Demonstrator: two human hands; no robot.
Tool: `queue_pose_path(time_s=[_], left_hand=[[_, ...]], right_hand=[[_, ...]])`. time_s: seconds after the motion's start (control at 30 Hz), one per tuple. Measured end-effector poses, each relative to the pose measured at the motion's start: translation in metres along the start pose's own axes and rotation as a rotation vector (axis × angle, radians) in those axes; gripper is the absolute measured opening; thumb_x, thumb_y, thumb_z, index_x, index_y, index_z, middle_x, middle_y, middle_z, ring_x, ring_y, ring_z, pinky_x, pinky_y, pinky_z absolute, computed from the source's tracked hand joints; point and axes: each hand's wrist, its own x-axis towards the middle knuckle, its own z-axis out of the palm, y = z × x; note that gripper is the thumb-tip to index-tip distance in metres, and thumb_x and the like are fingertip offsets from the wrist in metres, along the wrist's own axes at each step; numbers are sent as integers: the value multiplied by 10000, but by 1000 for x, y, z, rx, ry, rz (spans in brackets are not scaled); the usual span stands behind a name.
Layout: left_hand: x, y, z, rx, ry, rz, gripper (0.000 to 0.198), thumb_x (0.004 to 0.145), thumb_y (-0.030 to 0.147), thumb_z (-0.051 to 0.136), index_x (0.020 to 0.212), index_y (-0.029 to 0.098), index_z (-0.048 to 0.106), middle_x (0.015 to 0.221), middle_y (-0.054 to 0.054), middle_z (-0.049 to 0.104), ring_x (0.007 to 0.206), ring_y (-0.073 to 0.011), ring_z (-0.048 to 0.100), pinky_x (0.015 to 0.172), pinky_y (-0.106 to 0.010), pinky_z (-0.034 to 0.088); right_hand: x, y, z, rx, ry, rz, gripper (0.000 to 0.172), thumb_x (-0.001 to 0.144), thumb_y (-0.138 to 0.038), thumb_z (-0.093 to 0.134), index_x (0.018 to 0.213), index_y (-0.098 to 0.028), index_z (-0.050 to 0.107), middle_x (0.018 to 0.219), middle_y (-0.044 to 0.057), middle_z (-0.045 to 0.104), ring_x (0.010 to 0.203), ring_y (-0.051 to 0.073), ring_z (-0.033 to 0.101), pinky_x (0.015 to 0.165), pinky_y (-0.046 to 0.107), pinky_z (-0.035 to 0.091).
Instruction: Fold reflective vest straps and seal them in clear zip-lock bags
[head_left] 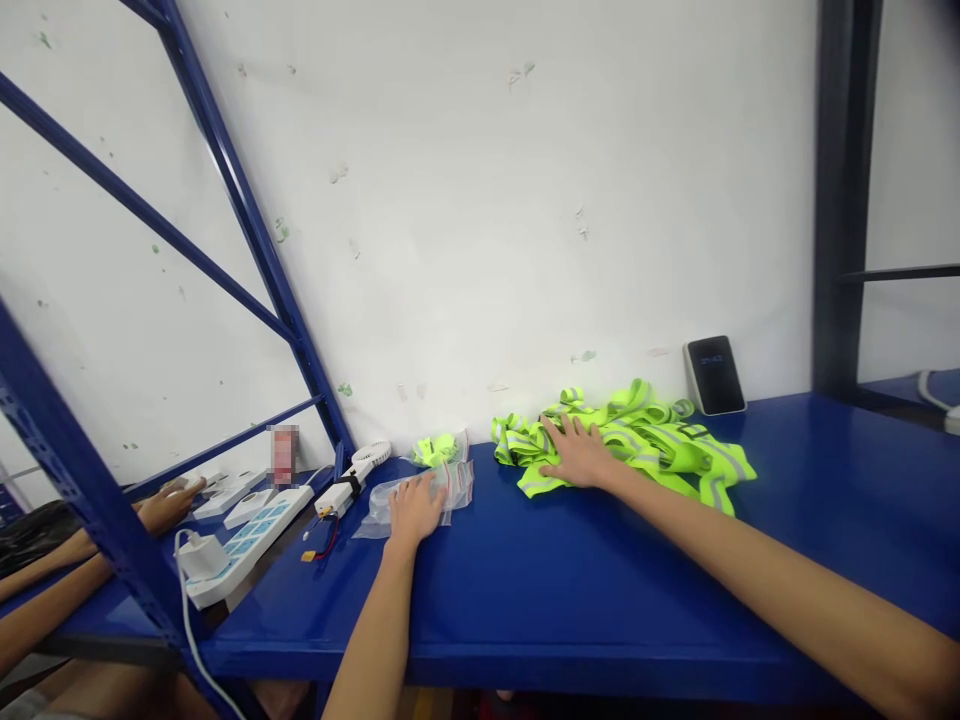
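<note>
My right hand (pixel 579 452) lies with its fingers spread on the left part of a heap of neon-yellow reflective straps (pixel 660 440) with grey stripes. Flat on some clear zip-lock bags (pixel 381 505) rests my left hand (pixel 416 505), fingers stretched out. Just behind those bags is another clear bag with a folded neon-yellow strap (pixel 435 450) in it. Neither hand grips anything that I can see.
A white device with a dark screen (pixel 715 375) leans on the wall. To the left are a small white fan (pixel 371 455), a battery pack with wires (pixel 337 497), a power strip (pixel 251 545) and a blue rack post (pixel 247 220). Beyond it, a co-worker's hands (pixel 169 505) touch white items.
</note>
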Motion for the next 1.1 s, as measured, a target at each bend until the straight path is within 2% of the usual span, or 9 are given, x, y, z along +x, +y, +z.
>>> queue_pose_path(time_s=[0.1, 0.23, 0.5, 0.63, 0.73, 0.83, 0.9, 1.03, 1.1], left_hand=[[-1, 1, -3, 19, 37, 28, 414, 884, 393, 426, 1234, 238, 583, 1278, -108, 597, 1211, -329, 477, 1020, -531, 282], [-4, 7, -9, 19, 157, 35, 301, 886, 304, 424, 1058, 233, 660, 1067, -100, 686, 1085, -302, 555, 994, -502, 305], [-7, 11, -14, -62, 271, -8, 293, 900, 303, 399, 927, 200, 672, 1076, -106, 668, 1038, -298, 562, 980, -501, 320], [-8, 17, -18, -69, 386, 49, 276, 899, 278, 405, 941, 189, 663, 1068, -107, 658, 1032, -297, 557, 969, -494, 344], [-18, 39, -20, -134, 469, 252, 260, 894, 240, 411, 1008, 198, 641, 1106, -101, 632, 1086, -273, 534, 975, -450, 372], [-32, 80, -16, -232, 418, 510, 294, 886, 202, 408, 1106, 223, 603, 1172, -89, 593, 1120, -236, 523, 998, -405, 383], [-36, 112, -10, -277, 344, 569, 377, 877, 218, 434, 1240, 257, 527, 1283, -78, 533, 1197, -238, 479, 1034, -408, 358], [-20, 155, 10, -486, 149, 230, 515, 847, 326, 510, 1344, 237, 410, 1308, -127, 490, 1171, -263, 508, 971, -408, 406], [-7, 161, 20, -571, 26, 91, 474, 845, 382, 508, 1284, 211, 463, 1208, -141, 536, 1085, -268, 562, 919, -404, 435]], right_hand=[[-2, 7, 16, 26, 81, 5, 634, 874, -408, 497, 1452, -213, 324, 1300, 182, 539, 1125, 359, 546, 932, 502, 362], [11, 12, 12, 173, 194, 17, 447, 890, -217, 432, 1334, -213, 479, 1239, 121, 601, 1008, 282, 617, 830, 382, 446], [54, 8, -58, 419, 439, -48, 405, 916, -221, 410, 1306, -171, 503, 1275, 99, 603, 1113, 244, 573, 913, 336, 428], [59, 0, -93, 264, 384, -80, 404, 895, -197, 430, 1290, -182, 515, 1159, 117, 661, 1028, 272, 605, 826, 352, 440], [57, -4, -104, 160, 327, -73, 390, 880, -192, 450, 1261, -193, 537, 1088, 126, 684, 986, 292, 614, 786, 361, 438], [53, -4, -99, 197, 285, -53, 415, 889, -224, 459, 1301, -202, 499, 1161, 131, 653, 1014, 286, 610, 786, 350, 446], [47, -4, -90, 228, 220, -52, 479, 866, -222, 501, 1343, -203, 464, 1219, 138, 618, 1048, 283, 600, 816, 349, 449], [19, -12, -69, 259, 145, -173, 719, 767, -167, 621, 1437, -214, 364, 1424, 159, 439, 1250, 300, 467, 973, 384, 391], [-3, -18, -59, 308, 236, -296, 580, 793, -139, 568, 1363, -196, 472, 1415, 140, 453, 1295, 271, 418, 1027, 376, 350]])
